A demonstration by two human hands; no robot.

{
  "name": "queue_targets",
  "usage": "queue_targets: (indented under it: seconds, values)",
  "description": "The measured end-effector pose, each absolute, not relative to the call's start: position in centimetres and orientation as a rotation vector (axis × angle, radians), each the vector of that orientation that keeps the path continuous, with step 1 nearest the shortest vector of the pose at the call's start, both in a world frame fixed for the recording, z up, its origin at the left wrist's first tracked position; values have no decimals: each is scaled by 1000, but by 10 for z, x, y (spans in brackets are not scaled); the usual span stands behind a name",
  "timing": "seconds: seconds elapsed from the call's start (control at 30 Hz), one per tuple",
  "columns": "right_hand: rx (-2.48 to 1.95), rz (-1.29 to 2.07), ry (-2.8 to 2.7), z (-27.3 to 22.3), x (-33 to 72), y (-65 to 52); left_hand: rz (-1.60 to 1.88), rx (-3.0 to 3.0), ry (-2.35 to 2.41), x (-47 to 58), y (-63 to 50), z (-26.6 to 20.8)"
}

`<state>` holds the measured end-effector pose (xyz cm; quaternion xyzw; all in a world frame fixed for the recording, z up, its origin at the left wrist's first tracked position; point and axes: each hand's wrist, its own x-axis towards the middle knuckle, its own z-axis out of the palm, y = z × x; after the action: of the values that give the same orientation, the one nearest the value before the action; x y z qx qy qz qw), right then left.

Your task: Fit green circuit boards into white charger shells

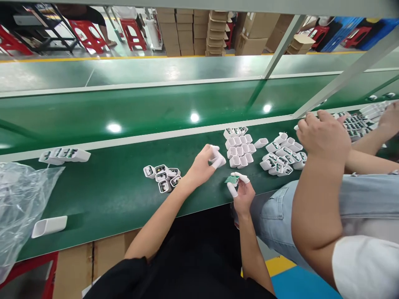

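My right hand (244, 195), with white finger cots on, pinches a small green circuit board (231, 179) between thumb and fingers above the green bench. To its left and a little farther away is my left hand (204, 164). White cots cover its fingertips too; they are curved and apart, with nothing visible between them. Just beyond both hands stands a block of white plastic housings (239, 150), packed in rows with open ends up. Several housings with parts inside form a small cluster (162, 177) left of my left forearm.
A co-worker's hand (326, 133) and arm reach in at right, beside more filled housings (282, 155). One housing (50, 226) lies at left near a clear plastic bag (25, 207). More housings (64, 155) lie at far left. A metal post (283, 45) rises behind the bench.
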<state>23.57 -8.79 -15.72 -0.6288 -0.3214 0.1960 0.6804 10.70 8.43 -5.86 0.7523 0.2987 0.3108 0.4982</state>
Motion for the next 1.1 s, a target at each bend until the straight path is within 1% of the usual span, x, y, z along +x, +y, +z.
queue_targets:
  seconds: [0.13, 0.2, 0.3, 0.37, 0.47, 0.63, 0.77, 0.87, 1.1]
  values:
    - [-1399, 477, -691, -158, 236, -88, 852, 1028, 651, 76, 38, -58]
    - [-1383, 481, -653, -160, 234, -88, 849, 847, 708, 67, 21, -59]
    - [-1331, 520, -593, -160, 229, -87, 760, 804, 667, 52, 8, -64]
    - [-1287, 542, -567, -155, 225, -88, 637, 898, 563, 38, 6, -68]
    - [-1223, 580, -601, -138, 216, -90, 495, 1219, 510, 13, 7, -71]
    - [-1091, 657, -830, -95, 202, -92, 706, 1753, 519, -14, 17, -67]
    - [-989, 617, -1041, -70, 196, -87, 857, 1989, 431, -20, 30, -61]
    - [-973, 622, -1129, -65, 193, -83, 938, 2056, 412, -20, 35, -56]
    - [-955, 630, -1188, -71, 190, -80, 967, 2111, 378, -16, 36, -52]
